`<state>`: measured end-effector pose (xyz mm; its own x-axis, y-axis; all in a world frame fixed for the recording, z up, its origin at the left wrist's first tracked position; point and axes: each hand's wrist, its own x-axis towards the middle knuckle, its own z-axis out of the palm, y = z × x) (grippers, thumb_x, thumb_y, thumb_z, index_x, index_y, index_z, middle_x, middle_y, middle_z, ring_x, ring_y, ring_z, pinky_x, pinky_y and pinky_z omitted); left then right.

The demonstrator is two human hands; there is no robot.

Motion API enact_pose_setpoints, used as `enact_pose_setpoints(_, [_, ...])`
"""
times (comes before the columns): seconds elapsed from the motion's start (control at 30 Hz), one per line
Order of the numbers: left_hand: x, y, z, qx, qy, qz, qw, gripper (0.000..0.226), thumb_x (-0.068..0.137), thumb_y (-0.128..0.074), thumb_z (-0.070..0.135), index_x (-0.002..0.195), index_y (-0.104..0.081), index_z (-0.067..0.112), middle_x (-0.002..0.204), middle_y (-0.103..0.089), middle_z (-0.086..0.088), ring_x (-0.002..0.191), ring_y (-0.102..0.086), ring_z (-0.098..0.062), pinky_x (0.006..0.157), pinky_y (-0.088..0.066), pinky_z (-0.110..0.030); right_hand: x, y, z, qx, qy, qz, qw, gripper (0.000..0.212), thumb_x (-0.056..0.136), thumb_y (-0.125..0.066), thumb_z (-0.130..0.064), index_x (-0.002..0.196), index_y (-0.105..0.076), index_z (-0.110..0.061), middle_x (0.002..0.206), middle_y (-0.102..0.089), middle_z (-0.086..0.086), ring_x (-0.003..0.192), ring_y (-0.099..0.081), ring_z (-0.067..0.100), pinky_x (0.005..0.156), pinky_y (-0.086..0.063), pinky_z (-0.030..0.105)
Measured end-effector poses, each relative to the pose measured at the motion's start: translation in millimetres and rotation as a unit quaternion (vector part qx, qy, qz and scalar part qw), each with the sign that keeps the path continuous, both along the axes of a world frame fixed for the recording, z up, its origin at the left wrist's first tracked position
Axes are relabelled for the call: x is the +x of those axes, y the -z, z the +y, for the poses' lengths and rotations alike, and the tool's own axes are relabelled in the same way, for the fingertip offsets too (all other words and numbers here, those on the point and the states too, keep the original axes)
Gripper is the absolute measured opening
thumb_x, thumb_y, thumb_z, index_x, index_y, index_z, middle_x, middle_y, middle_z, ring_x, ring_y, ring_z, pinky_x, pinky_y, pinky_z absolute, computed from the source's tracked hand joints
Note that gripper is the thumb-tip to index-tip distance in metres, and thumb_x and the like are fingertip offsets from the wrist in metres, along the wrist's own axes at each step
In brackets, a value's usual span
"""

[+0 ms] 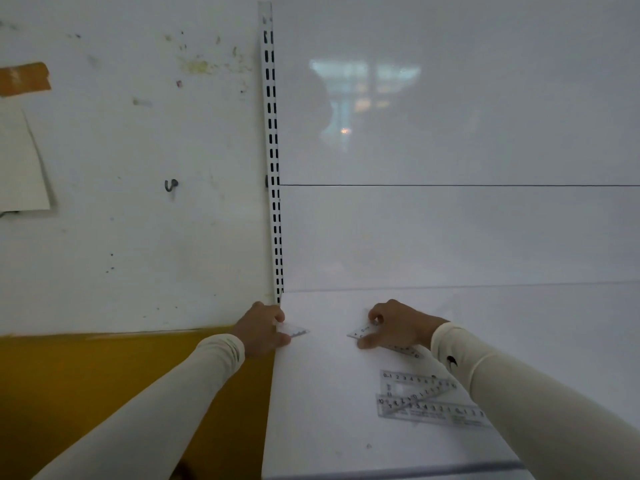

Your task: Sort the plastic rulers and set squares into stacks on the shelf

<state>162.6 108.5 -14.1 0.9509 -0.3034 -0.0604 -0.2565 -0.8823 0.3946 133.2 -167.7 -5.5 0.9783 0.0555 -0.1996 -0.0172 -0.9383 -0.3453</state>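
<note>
Gripping: the left hand (260, 328) is pinching a small clear set square (292, 330) at the shelf's left rear corner, fingers curling round its near end, its pointed tip sticking out to the right.
Right hand: the right hand (393, 323) is curling its fingers and thumb round another clear set square (363, 331), which is pointing left toward the first; the two tips are lying apart.
Rulers: a clear ruler (431, 412) is lying flat near the shelf's front right, with a set square (415, 388) overlapping it; both are sitting just beside the right sleeve (519, 393).
Shelf: the white shelf (322, 393) is carrying all these pieces.
Upright: a slotted white shelf rail (273, 161) is rising from the rear left corner.
Wall: a strip of brown tape (24, 79) is sticking at the far left, above a sheet of paper (20, 164).
</note>
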Motion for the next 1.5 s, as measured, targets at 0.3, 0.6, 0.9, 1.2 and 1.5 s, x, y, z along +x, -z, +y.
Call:
enact_pose_setpoints(0.3, [-3.8, 2.7, 7.0, -0.034, -0.007, -0.009, 0.999, 0.048, 0.085, -0.068, 0.036, 0.124, -0.050, 0.015, 0.127, -0.047, -0.007, 0.111, -0.048, -0.020, 0.095, -0.041, -0.029, 2.2, 1.8, 6.2, -0.039, 0.052, -0.023, 0.998, 0.069, 0.063, -0.077, -0.061, 0.107, -0.056, -0.013, 0.105, -0.058, 0.002, 0.093, -0.055, 0.017, 0.081, -0.048, 0.029])
enact_pose_setpoints(0.6, [-15.2, 8.4, 9.3, -0.075, -0.007, -0.042, 0.996, 0.042, 0.086, -0.068, 0.030, 0.121, -0.051, 0.016, 0.124, -0.045, -0.004, 0.103, -0.046, -0.016, 0.086, -0.037, -0.023, 0.2, -13.4, 14.8, 0.022, 0.047, 0.044, 0.998, 0.076, 0.071, -0.079, -0.044, 0.131, -0.046, -0.009, 0.131, -0.053, 0.002, 0.116, -0.053, 0.022, 0.100, -0.043, 0.035])
enact_pose_setpoints(0.9, [-32.1, 4.7, 47.8, -0.066, -0.024, -0.053, 0.996, 0.046, 0.088, -0.065, 0.036, 0.127, -0.048, 0.017, 0.128, -0.041, -0.002, 0.107, -0.046, -0.016, 0.089, -0.042, -0.026, 12.3, 1.2, 71.3, -0.017, -0.054, -0.045, 0.997, 0.064, 0.081, -0.061, -0.054, 0.132, -0.037, -0.023, 0.128, -0.048, 0.004, 0.111, -0.051, 0.024, 0.096, -0.043, 0.036])
enact_pose_setpoints(1.2, [-40.7, -3.4, 74.0, -0.058, -0.028, -0.066, 0.996, 0.051, 0.089, -0.062, 0.043, 0.130, -0.046, 0.019, 0.131, -0.041, -0.001, 0.111, -0.045, -0.015, 0.094, -0.041, -0.026, 18.2, 2.7, 80.6, -0.030, -0.072, -0.045, 0.996, 0.077, 0.078, -0.064, -0.064, 0.139, -0.041, -0.021, 0.137, -0.046, 0.002, 0.125, -0.044, 0.021, 0.103, -0.036, 0.033])
enact_pose_setpoints(1.5, [-25.4, -14.5, 9.7, -0.082, 0.071, -0.103, 0.989, 0.057, 0.079, -0.066, 0.052, 0.122, -0.055, 0.016, 0.108, -0.042, 0.004, 0.097, -0.048, -0.013, 0.087, -0.039, -0.025, -16.5, -24.1, 22.6, -0.023, 0.018, -0.063, 0.998, 0.080, 0.075, -0.072, -0.058, 0.137, -0.045, -0.014, 0.128, -0.053, 0.003, 0.116, -0.049, 0.020, 0.096, -0.039, 0.030])
